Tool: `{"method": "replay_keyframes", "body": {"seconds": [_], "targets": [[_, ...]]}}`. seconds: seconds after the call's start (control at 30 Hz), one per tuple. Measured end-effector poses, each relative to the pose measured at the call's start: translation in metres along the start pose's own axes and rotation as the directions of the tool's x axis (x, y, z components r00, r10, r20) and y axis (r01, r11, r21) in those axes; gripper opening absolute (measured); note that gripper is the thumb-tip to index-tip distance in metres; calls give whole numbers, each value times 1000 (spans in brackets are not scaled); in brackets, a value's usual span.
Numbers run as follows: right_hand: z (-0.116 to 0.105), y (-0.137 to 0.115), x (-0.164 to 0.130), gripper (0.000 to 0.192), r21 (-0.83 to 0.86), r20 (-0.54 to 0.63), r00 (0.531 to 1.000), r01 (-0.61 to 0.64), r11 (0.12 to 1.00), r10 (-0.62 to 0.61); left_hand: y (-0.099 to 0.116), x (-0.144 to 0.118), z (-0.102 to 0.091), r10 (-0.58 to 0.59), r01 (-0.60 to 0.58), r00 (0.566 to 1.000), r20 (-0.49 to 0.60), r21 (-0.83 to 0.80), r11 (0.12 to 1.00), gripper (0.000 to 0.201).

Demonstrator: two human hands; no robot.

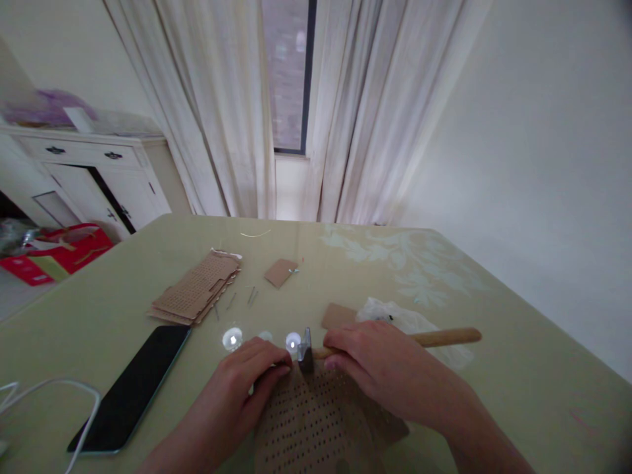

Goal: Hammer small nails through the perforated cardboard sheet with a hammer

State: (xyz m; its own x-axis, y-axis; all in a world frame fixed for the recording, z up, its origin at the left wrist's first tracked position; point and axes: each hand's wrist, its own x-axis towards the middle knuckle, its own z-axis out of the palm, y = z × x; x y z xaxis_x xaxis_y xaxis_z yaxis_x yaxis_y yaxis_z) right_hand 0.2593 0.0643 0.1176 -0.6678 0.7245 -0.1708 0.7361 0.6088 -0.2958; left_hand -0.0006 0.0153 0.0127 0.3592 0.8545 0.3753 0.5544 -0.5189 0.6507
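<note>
On L of pale-green tbl (533, 382), see blk rect. phone (141, 382), thin wht cable (49, 380) over near end. Behind: off-wht fabric curtains (217, 99) beside dark-framed window (286, 79). Far L: wht wooden cabinet (118, 181), red bag (91, 245) nearby.

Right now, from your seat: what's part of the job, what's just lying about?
In the job:
- hammer, handle held near the head by the right hand
- holed cardboard, left hand at its far-left corner
- probably thin nails and stacked cardboard

Lying about, apparently:
- phone
- white cable
- red bag

Plastic bag: can't tell.
</note>
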Motion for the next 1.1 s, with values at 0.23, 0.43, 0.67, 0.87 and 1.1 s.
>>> {"method": "replay_keyframes", "body": {"seconds": [0.23, 0.43, 0.67, 0.87, 1.1], "targets": [[-2, -2, 0, 20, 12, 13, 1000, -14, 1000, 13, 2, 1, 5, -42, 39, 998, -55, -49, 998, 16], [-1, -1, 0, 19, 11, 13, 1000, -9, 1000, 9, -1, -1, 6, -44, 40, 998, -55, -75, 996, 16], [2, 1, -1, 19, 9, -3, 1000, -3, 1000, 3, -4, -3, 8, -29, 22, 997, -70, -94, 995, 18], [1, 0, 0, 19, -5, 8, 1000, -2, 1000, 2, -4, -2, 9, -59, 52, 996, -67, -104, 993, 16], [1, 0, 0, 18, 7, 1, 1000, -8, 1000, 8, -3, -2, 9, -54, 48, 997, -48, -115, 992, 19]]}}
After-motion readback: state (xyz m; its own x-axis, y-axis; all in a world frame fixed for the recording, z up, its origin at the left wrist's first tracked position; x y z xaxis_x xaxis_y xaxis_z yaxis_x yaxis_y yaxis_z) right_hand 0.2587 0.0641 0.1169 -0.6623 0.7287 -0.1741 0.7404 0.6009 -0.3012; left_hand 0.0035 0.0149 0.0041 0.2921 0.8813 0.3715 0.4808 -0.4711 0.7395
